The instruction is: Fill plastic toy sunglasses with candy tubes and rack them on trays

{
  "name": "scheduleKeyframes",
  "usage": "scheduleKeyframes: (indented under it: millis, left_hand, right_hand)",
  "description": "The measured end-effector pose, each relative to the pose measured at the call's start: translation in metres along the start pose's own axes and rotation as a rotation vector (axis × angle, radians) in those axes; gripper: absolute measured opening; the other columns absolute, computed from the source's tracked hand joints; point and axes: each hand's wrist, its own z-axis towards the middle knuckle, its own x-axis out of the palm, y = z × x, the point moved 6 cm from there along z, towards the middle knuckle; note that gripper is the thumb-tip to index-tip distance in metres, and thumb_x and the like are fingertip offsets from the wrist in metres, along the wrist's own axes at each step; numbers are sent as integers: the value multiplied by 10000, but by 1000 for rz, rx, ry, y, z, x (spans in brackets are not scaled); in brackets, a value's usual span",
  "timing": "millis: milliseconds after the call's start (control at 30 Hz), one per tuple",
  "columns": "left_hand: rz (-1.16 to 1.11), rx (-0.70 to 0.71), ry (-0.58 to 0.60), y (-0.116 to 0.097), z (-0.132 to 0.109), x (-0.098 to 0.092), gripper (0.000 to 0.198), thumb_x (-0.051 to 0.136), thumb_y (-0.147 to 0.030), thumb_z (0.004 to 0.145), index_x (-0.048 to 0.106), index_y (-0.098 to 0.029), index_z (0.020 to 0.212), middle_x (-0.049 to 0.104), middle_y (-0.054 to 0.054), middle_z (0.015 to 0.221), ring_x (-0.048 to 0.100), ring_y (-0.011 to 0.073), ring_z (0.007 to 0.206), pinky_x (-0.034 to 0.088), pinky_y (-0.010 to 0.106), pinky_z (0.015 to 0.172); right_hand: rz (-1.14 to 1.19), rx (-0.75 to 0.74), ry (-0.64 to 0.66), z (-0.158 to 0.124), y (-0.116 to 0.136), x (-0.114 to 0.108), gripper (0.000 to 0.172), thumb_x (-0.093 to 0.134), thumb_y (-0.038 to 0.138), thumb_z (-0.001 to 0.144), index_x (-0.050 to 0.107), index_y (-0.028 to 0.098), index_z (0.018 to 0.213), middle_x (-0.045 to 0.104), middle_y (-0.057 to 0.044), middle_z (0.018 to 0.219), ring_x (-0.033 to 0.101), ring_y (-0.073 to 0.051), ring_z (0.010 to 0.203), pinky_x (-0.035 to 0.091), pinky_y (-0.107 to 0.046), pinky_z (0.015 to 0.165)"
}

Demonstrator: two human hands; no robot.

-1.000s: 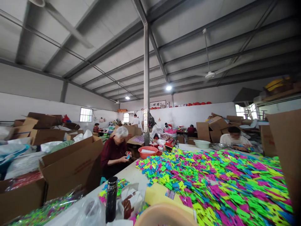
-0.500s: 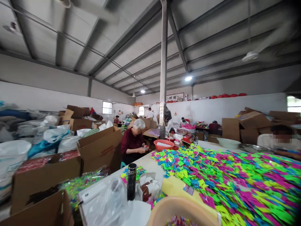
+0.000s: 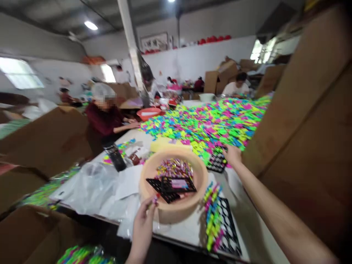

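My left hand (image 3: 143, 220) is at the near rim of a peach plastic basin (image 3: 147, 183), its fingertips pinched on a small pinkish piece (image 3: 155, 199), blurred. The basin holds a heap of small multicoloured pieces (image 3: 173, 168) and black plastic trays with holes (image 3: 178, 184), one bearing a pink-and-blue label. Reaching forward past the basin's right side, my right hand (image 3: 233, 156) has its fingers closed on the edge of another black holed tray (image 3: 216, 161). Nearer me on the right lies a further black holed tray (image 3: 228, 223), beside a row of bright coloured pieces (image 3: 212, 216).
A big pile of neon plastic pieces (image 3: 209, 124) covers the far table. Tall cardboard (image 3: 297, 121) stands close on the right. On the left are a clear plastic bag (image 3: 93, 187), a dark bottle (image 3: 114, 157) and a co-worker in dark red (image 3: 100, 117).
The view has swung down and to the right. Both my hands, the basin's black trays and the trays on the right now show; none of them showed before.
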Motion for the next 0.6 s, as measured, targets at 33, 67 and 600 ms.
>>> scheduleKeyframes:
  millis: [33,67,600]
  left_hand:
    - [-67,-7,-21,0,-2,-1,486,533,-553,756,618,-141,999,655,116,1037,581,241,1017,419,417,954]
    - [-106,-24,-40,1,-4,-2,500,562,-569,721,625,-146,979,663,111,1023,586,248,1010,416,422,955]
    - [-155,-196,-194,44,14,-29,502,629,-569,662,610,-163,958,679,71,934,612,217,920,439,378,917]
  right_hand:
    - [-25,27,25,-5,-14,8,324,501,326,889,510,171,1173,531,-89,1195,542,-213,1042,458,-437,883]
    - [-43,40,51,-7,-22,16,333,490,328,894,502,171,1187,529,-91,1200,531,-218,1064,440,-445,904]
    - [-117,-105,452,2,4,119,316,523,321,876,530,165,1150,509,-99,1229,519,-224,1080,436,-447,913]
